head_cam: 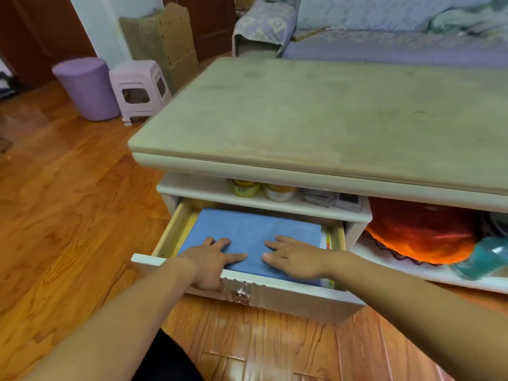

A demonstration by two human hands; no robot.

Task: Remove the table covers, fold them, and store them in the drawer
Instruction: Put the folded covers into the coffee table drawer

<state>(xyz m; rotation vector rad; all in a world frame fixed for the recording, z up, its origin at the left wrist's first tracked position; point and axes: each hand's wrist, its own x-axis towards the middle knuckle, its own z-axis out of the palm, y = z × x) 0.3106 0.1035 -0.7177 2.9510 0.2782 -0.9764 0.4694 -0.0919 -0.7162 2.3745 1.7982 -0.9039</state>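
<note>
A folded blue table cover lies flat inside the pulled-out white drawer of the low table. My left hand rests palm down on the cover's near left part, fingers spread, with its heel over the drawer's front edge. My right hand lies flat on the cover's near right part, fingers apart. Neither hand grips the cloth. The tabletop is bare, pale and uncovered.
Jars and small boxes sit on the shelf above the drawer. An orange dish and a teal container fill the open shelf at right. A purple bin and pink stool stand on the wooden floor at left; a sofa is behind.
</note>
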